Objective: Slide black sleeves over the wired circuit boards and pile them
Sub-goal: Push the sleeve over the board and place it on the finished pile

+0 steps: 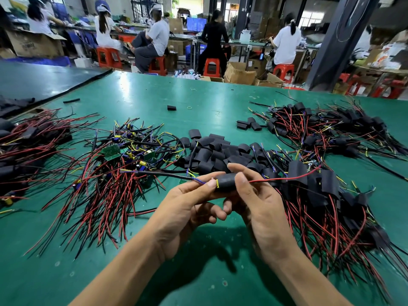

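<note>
**A:** Where is the piece?

**B:** You have it up in the air, just in front of the heap of loose sleeves [216, 151]. The black sleeve [226, 183] sits between your two hands. The board is likely inside it, but you can't see it.

**A:** How are the fingers?

**B:** Your left hand [187, 202] pinches the sleeve's left end, with the thumb on top. Your right hand [260, 199] has its fingers [241, 180] clamped on the right end, thumb and first finger.

**A:** How will it feel?

**B:** Light, I think. The sleeve looks soft and a bit smooth, so it could slip. The board inside is likely stiff, with small parts that can break. Hold the sleeve by its ends, as you do now. Don't tug the thin red wire [265, 180] or the black cable [154, 173]. They bend, and they could pull off.

**A:** And around it?

**B:** The worktop [154, 98] is a flat green mat. Left of the heap lie the bare boards [123, 155] in tangled wires. Right of the heap is the pile of done ones [326, 184]. Far behind the heap, people sit on red stools [212, 67] at other benches.
</note>
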Demonstrator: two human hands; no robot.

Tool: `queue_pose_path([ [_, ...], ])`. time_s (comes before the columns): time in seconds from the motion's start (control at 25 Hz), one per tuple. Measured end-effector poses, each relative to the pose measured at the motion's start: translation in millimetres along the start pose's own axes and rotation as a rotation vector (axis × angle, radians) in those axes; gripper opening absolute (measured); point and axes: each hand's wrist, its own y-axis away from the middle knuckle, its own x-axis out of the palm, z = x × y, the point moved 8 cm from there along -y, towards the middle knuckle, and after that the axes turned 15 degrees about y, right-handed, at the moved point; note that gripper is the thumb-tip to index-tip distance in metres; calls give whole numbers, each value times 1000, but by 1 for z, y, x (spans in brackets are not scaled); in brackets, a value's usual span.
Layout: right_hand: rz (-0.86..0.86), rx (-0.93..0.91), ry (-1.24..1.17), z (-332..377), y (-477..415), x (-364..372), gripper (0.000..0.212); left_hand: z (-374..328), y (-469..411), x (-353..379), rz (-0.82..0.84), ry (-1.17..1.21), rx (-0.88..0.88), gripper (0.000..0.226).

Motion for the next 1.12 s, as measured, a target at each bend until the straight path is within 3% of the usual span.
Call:
queue_pose_path([
  [0.12, -16, -25, 3, 3, 2, 0, 35, 0, 1, 0, -35, 26, 14, 38],
  [0.4, -36, -58, 23, 5, 3, 1, 28, -1, 3, -1, -89, 36, -4, 43],
  [0.76, -12, 42, -37, -12, 3, 7, 35, 1, 3, -9, -153, 60, -20, 43],
  [1.12, -18, 104, -61, -18, 2, 3, 38, 0, 1, -4, -84, 36, -31, 39],
])
